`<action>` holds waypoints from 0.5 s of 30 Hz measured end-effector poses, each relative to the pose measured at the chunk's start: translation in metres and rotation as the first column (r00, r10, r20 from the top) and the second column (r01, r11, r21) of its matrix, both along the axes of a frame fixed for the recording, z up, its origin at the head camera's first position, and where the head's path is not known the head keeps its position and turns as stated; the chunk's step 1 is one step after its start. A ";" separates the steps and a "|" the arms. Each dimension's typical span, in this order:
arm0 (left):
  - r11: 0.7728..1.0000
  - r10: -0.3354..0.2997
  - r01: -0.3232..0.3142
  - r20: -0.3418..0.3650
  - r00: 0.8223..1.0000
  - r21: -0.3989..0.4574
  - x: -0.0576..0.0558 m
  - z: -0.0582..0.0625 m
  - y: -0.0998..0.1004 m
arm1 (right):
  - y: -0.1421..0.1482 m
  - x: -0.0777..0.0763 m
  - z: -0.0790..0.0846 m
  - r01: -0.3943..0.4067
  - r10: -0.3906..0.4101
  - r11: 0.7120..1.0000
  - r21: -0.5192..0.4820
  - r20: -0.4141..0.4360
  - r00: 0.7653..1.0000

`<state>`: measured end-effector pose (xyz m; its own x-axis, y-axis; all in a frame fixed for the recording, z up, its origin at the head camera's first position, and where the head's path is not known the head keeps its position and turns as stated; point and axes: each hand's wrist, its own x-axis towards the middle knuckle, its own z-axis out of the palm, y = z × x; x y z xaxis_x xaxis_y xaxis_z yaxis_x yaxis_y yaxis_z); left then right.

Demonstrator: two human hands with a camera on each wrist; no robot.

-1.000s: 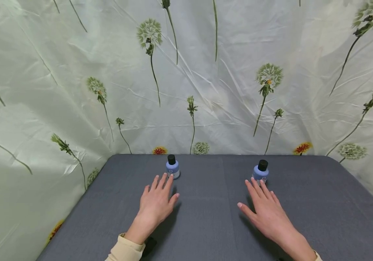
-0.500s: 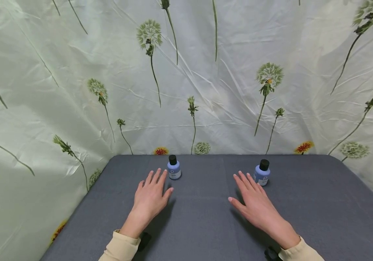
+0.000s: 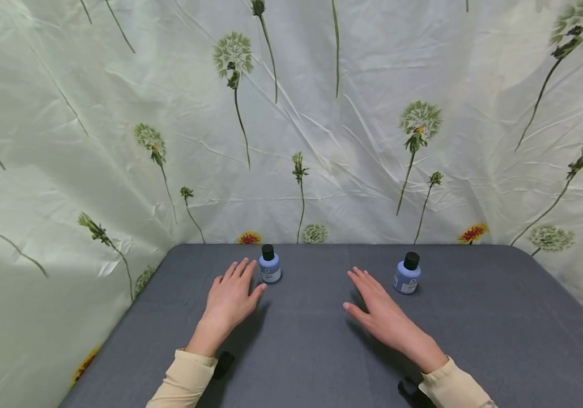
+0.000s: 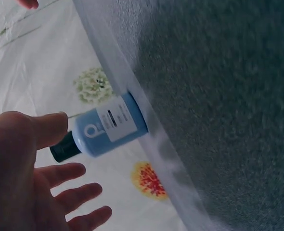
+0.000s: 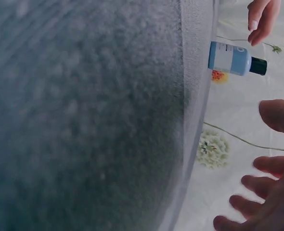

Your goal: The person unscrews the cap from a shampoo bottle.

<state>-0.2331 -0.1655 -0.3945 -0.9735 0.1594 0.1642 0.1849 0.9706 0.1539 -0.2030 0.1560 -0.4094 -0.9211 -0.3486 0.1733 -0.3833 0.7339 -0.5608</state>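
Note:
Two small blue bottles with black caps and white labels stand upright on the dark grey table. The left bottle (image 3: 270, 267) is just right of my left hand (image 3: 230, 297), whose fingers are spread and hold nothing. In the left wrist view the same bottle (image 4: 110, 126) shows between thumb and fingers, farther off. My right hand (image 3: 385, 314) hovers over the table to the left of the right bottle (image 3: 407, 275), its fingers extended and nothing in them. The right wrist view shows the right hand's fingers (image 5: 250, 207) apart, with the left bottle (image 5: 231, 58) beyond.
The grey cloth-covered table (image 3: 311, 351) reaches back to a pale curtain (image 3: 291, 124) printed with dandelions and other flowers. Dark straps or devices (image 3: 413, 394) show at the wrists, by the beige sleeves (image 3: 184, 377).
Both hands have moved left, the right one farther, from in front of the right bottle to its left side. The left hand has shifted off the left bottle. The bottles have stayed in place.

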 end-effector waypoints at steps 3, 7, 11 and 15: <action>1.000 0.003 -0.003 0.013 1.000 0.018 -0.006 0.001 -0.005 | -0.005 -0.005 0.000 -0.027 0.028 0.998 -0.062 0.018 0.999; 0.999 -0.013 0.012 0.013 1.000 0.052 -0.012 0.002 -0.011 | -0.011 -0.012 0.000 -0.033 0.042 0.991 -0.126 0.064 0.997; 0.995 -0.037 0.039 -0.018 0.999 0.090 -0.017 0.000 -0.017 | -0.019 -0.019 -0.002 -0.006 0.033 0.980 -0.201 0.132 0.991; 0.991 -0.054 0.059 -0.048 0.997 0.119 -0.023 -0.002 -0.021 | -0.026 -0.024 -0.003 0.033 0.021 0.954 -0.297 0.178 0.984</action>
